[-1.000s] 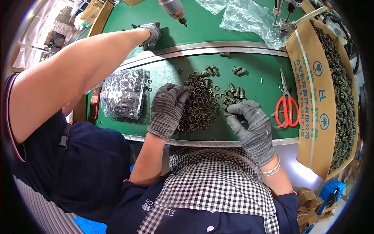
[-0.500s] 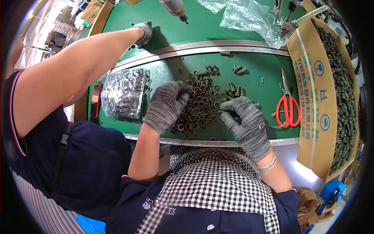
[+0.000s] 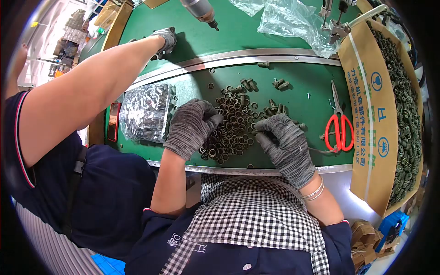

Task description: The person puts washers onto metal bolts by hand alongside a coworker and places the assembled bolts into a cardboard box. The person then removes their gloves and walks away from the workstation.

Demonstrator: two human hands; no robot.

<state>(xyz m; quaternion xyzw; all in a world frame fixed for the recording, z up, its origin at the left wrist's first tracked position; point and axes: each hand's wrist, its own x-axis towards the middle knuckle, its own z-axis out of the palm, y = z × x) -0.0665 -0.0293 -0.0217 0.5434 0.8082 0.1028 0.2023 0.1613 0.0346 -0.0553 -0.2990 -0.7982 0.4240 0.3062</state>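
A heap of small metal rings (image 3: 233,123) lies on the green worktop between my two gloved hands. My left hand (image 3: 191,128), in a grey knit glove, is at the heap's left side with fingers curled in; anything in them is hidden. At the right edge of the heap, my right hand (image 3: 285,146) has its thumb and fingers bent together, and what they hold cannot be made out. Just beyond the right fingers are several dark metal bolts (image 3: 275,108). More bolts (image 3: 249,85) lie at the far side of the rings.
A clear bag of metal parts (image 3: 146,112) and a red-edged phone (image 3: 113,121) lie at left. Red-handled scissors (image 3: 339,126) rest beside a carton (image 3: 366,123) of parts. A co-worker's gloved hand (image 3: 166,41) reaches past the metal rail (image 3: 238,55). A power driver (image 3: 201,11) hangs above.
My left hand has shifted slightly left and my right hand a little left too. The co-worker's hand has moved slightly left. The view has shifted slightly.
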